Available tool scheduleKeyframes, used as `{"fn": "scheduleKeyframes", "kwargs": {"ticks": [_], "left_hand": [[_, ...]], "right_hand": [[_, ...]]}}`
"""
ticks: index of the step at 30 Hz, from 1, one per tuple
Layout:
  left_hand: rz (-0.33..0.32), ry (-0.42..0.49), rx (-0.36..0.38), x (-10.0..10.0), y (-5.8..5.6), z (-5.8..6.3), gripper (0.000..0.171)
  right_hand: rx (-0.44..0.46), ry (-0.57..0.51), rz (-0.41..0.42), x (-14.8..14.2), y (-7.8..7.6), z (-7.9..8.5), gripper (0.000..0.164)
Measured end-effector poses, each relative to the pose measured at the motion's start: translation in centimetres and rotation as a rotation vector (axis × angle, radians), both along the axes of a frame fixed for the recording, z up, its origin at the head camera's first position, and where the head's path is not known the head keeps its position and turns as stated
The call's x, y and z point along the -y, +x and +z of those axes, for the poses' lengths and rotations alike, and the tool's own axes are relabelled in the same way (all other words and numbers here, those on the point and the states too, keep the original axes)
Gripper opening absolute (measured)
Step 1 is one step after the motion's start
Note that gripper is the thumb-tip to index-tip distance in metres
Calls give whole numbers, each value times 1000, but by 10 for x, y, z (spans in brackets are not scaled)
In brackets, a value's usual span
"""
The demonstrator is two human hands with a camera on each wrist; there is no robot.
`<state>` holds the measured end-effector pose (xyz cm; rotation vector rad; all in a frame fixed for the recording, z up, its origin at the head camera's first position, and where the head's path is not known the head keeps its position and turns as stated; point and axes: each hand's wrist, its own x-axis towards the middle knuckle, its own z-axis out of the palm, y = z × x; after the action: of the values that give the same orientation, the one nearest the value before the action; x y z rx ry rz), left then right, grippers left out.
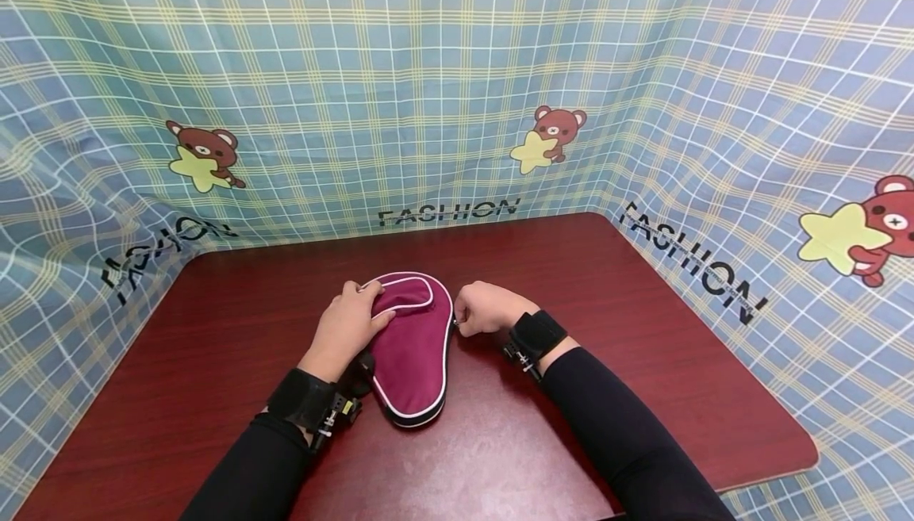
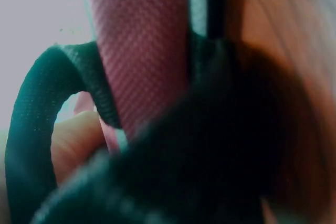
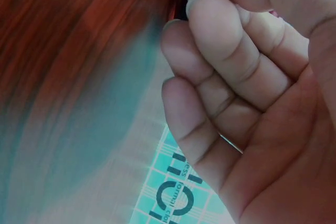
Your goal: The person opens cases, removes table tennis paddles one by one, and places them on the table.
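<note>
A maroon table tennis paddle case (image 1: pixel 410 354) with white piping and a black zippered side lies on the table, its wide end away from me. My left hand (image 1: pixel 347 323) grips its upper left edge, thumb on the front beside the outlined pocket (image 1: pixel 405 293). In the left wrist view a black strap loop (image 2: pixel 31 114) hangs beside the maroon fabric (image 2: pixel 142 40). At the right edge of the case, my right hand (image 1: pixel 489 307) pinches the zipper pull between thumb and curled fingers. Those fingers (image 3: pixel 215 30) largely hide the pull in the right wrist view.
The dark red wooden table (image 1: pixel 571 267) has rounded corners and a glossy patch in front. Plaid cloth (image 1: pixel 457 93) with printed bears and lettering hangs behind it and along both sides. Each wrist wears a black band with a small camera.
</note>
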<state>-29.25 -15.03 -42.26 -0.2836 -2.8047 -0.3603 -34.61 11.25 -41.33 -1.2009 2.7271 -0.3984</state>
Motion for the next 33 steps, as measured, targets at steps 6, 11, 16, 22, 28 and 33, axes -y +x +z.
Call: {"fn": "scheduleKeyframes", "kwargs": {"ticks": [6, 11, 16, 22, 28, 33], "left_hand": [[-8, -33, 34, 1, 0, -1, 58], [-107, -43, 74, 8, -4, -7, 72], [-168, -45, 98, 11, -2, -2, 69], [-135, -78, 90, 10, -1, 0, 66], [-79, -80, 87, 7, -1, -2, 64], [-31, -100, 67, 4, 1, -3, 63]], "right_hand": [[18, -6, 9, 0, 1, 0, 11], [24, -1, 3, 0, 1, -2, 13], [27, 2, -1, 1, -1, -3, 12], [13, 3, -23, 0, -4, -6, 10], [7, -20, -14, 0, -4, -6, 11], [-13, -25, 5, 0, -4, -5, 12]]}}
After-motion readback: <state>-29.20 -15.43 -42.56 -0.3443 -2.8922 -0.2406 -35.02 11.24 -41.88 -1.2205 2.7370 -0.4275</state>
